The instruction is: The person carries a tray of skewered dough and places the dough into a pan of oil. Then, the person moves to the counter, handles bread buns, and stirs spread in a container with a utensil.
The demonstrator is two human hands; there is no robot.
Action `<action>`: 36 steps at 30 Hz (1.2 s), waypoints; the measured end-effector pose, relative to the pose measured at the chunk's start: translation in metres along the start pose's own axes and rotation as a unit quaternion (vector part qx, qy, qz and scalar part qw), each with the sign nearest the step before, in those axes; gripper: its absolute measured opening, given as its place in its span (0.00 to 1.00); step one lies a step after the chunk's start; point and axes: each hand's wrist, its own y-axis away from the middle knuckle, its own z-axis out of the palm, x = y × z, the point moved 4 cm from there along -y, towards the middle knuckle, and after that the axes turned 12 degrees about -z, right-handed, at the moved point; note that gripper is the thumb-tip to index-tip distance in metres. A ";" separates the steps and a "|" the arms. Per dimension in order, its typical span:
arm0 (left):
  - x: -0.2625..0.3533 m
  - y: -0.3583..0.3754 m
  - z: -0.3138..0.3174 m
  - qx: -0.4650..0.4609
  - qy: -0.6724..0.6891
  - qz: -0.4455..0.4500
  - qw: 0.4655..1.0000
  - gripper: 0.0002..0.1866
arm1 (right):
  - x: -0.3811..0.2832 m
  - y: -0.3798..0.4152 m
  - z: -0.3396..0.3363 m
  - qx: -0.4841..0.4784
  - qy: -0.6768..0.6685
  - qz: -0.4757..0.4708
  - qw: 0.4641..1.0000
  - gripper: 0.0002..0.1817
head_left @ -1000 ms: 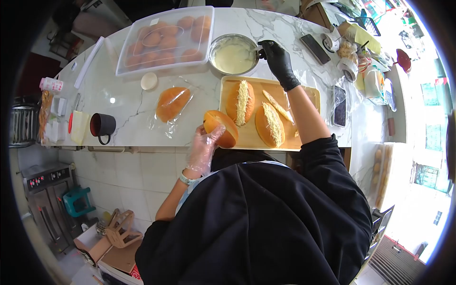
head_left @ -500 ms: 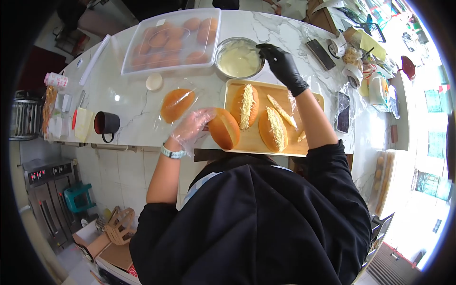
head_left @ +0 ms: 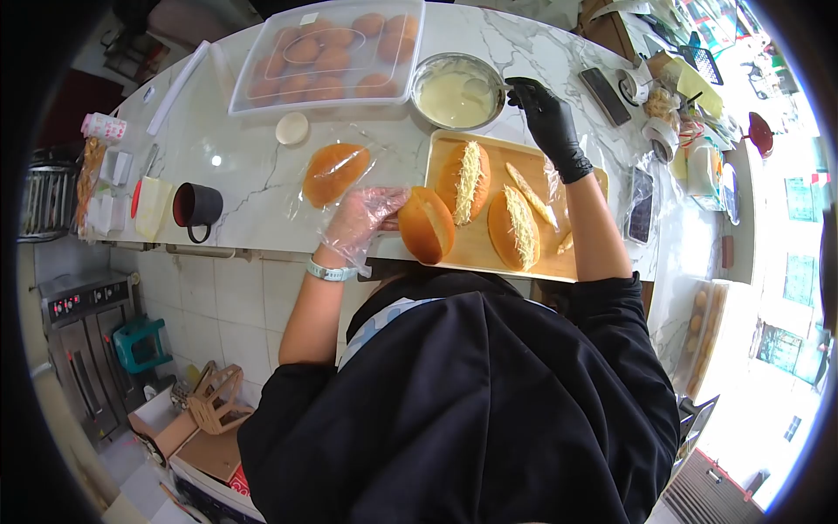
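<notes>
Bun: a round golden bun (head_left: 426,224) sits at the left end of the wooden tray (head_left: 476,253), overhanging its edge, near the front of the marble surface (head_left: 253,188).
Handling: likely light, soft and easily dented; best cupped around its sides with a loose grip, not pinched.
Left hand (head_left: 362,218): in a clear plastic glove, fingers spread and curved against the bun's left side, touching it rather than clamped on.
Right hand (head_left: 546,113): in a black glove, fingers closed on something small at the rim of the metal bowl (head_left: 457,92) of pale cream; what it holds is hard to tell.
Nearby: two split buns topped with shreds (head_left: 489,205) on the tray; a bagged bun (head_left: 333,173) just left.
</notes>
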 end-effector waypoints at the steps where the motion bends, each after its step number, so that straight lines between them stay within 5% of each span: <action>1: -0.007 -0.005 -0.004 0.001 0.014 0.001 1.000 0.17 | 0.001 0.001 0.000 0.001 0.003 0.000 1.000 0.11; 8: -0.023 -0.012 -0.015 -0.016 0.043 0.051 0.998 0.14 | 0.002 0.003 0.001 0.015 -0.003 0.007 1.000 0.11; 17: 0.026 -0.033 -0.034 0.119 -0.011 0.210 0.970 0.17 | -0.008 -0.006 0.007 0.029 -0.001 -0.018 0.999 0.10; 20: 0.037 -0.081 -0.018 -0.003 -0.054 0.148 0.988 0.18 | -0.006 -0.016 0.008 0.057 0.007 -0.048 0.997 0.09; 23: 0.055 -0.115 0.013 0.061 -0.152 0.057 0.985 0.14 | -0.014 -0.028 0.013 -0.009 0.027 -0.009 1.000 0.08; 24: 0.057 -0.124 0.014 0.087 -0.129 0.073 0.985 0.12 | -0.014 -0.033 0.014 -0.014 0.106 -0.068 0.992 0.08; 28: 0.057 -0.143 0.020 0.158 -0.029 0.115 0.980 0.06 | -0.006 -0.054 0.013 -0.013 0.275 0.010 0.961 0.11; 36: 0.062 -0.143 0.033 0.121 0.003 0.104 0.987 0.02 | 0.027 -0.092 0.034 -0.053 0.170 0.055 0.983 0.08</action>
